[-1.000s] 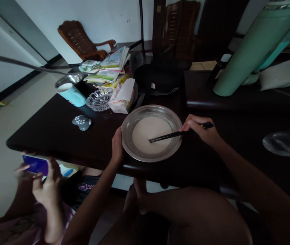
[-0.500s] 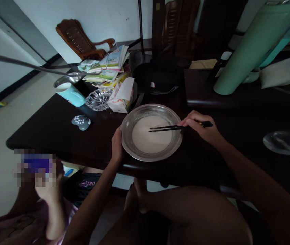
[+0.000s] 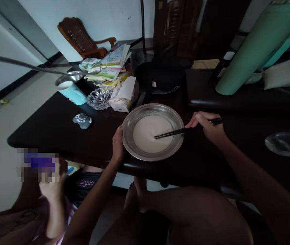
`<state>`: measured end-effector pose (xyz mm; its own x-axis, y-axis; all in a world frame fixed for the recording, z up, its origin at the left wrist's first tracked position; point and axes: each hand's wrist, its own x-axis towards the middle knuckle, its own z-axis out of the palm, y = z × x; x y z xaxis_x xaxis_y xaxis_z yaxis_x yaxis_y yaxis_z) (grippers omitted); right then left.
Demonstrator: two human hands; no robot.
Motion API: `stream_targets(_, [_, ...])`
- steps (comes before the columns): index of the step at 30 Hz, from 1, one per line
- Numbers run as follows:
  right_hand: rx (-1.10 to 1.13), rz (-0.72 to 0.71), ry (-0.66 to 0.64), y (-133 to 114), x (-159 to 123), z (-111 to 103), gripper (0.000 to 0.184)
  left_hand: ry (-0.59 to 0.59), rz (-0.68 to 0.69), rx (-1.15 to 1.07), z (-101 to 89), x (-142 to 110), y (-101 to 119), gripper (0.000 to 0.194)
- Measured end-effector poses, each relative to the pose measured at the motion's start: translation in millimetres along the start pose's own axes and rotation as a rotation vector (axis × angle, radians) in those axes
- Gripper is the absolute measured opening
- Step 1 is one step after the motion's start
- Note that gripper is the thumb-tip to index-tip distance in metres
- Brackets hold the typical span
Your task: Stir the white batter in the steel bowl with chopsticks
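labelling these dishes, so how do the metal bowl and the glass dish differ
The metal bowl is opaque and smooth; the glass dish is clear and ridged. The metal bowl looks wider than the glass dish, though it is also nearer. The left hand touches the metal bowl, while no hand touches the glass dish. Both are on the dark table.

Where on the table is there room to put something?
Bare tabletop lies between the grey object, left hand and front edge; probably too, though dim, between right hand and clear round item. Beyond the bowl, glass dish, box and booklets crowd it.
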<state>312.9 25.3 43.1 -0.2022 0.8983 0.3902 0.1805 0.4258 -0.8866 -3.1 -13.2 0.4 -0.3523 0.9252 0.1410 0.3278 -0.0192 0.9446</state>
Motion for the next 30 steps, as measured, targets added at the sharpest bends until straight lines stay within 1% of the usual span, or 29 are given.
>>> stream_targets(2, [-0.033, -0.009, -0.08, -0.5, -0.4, 1.0, 0.036, 0.005, -0.006, 0.001, 0.2, -0.3, 1.6, 0.047])
stream_targets(4, [-0.096, -0.035, -0.101, -0.6, -0.1, 1.2, 0.028, 0.012, -0.01, 0.012, 0.2, -0.7, 3.5, 0.047])
stream_targets(6, [-0.103, -0.047, -0.037, -0.3, 0.7, -0.1, 0.03, 0.006, -0.005, 0.03, 0.1, -1.1, 4.9, 0.046])
stream_targets(8, [-0.048, -0.031, 0.024, 0.0, 1.1, -1.5, 0.039, -0.005, 0.001, 0.04, -0.2, -1.3, 5.0, 0.046])
stream_targets(9, [-0.02, -0.02, 0.026, -0.1, 1.1, -1.8, 0.042, -0.008, 0.003, 0.041, -0.3, -1.3, 4.5, 0.046])
stream_targets(11, [-0.014, -0.015, -0.031, -0.8, 0.9, -1.3, 0.041, -0.003, -0.001, 0.036, -0.3, -1.1, 3.1, 0.047])
stream_targets(13, [-0.069, -0.037, -0.09, -1.4, 1.0, -0.5, 0.033, 0.007, -0.004, 0.028, -0.2, -0.8, 1.5, 0.048])
stream_targets(14, [-0.097, -0.05, -0.091, -1.5, 1.3, -0.5, 0.029, 0.007, -0.003, 0.026, -0.1, -0.6, 0.9, 0.048])
stream_targets(16, [-0.108, -0.057, -0.036, -1.4, 1.8, -1.3, 0.029, 0.003, 0.005, 0.026, 0.0, -0.4, 0.4, 0.048])
stream_targets(18, [-0.057, -0.04, 0.023, -1.1, 1.8, -2.1, 0.036, 0.002, 0.012, 0.028, -0.1, -0.4, 0.6, 0.048])
stream_targets(19, [-0.027, -0.032, 0.026, -1.0, 1.6, -1.9, 0.039, 0.002, 0.013, 0.027, -0.2, -0.5, 0.9, 0.047])
stream_targets(21, [-0.013, -0.033, -0.027, -0.9, 1.0, -0.4, 0.038, 0.007, 0.01, 0.022, -0.3, -0.6, 1.8, 0.047])
stream_targets(23, [-0.063, -0.051, -0.095, -0.4, 0.7, 1.3, 0.029, 0.008, 0.002, 0.016, -0.4, -0.6, 2.7, 0.047])
stream_targets(24, [-0.094, -0.061, -0.106, 0.2, 0.8, 1.6, 0.025, 0.009, -0.001, 0.013, -0.3, -0.7, 3.0, 0.047])
stream_targets(26, [-0.117, -0.063, -0.058, 1.4, 1.2, 0.7, 0.025, 0.005, -0.005, 0.01, -0.2, -0.7, 3.5, 0.047])
stream_targets(28, [-0.075, -0.038, 0.018, 1.9, 1.3, -1.1, 0.033, -0.001, -0.008, 0.007, -0.1, -0.7, 3.9, 0.047])
stream_targets(30, [-0.019, -0.008, 0.029, 1.0, 0.7, -1.5, 0.041, -0.002, -0.011, 0.004, -0.1, -1.0, 4.8, 0.046])
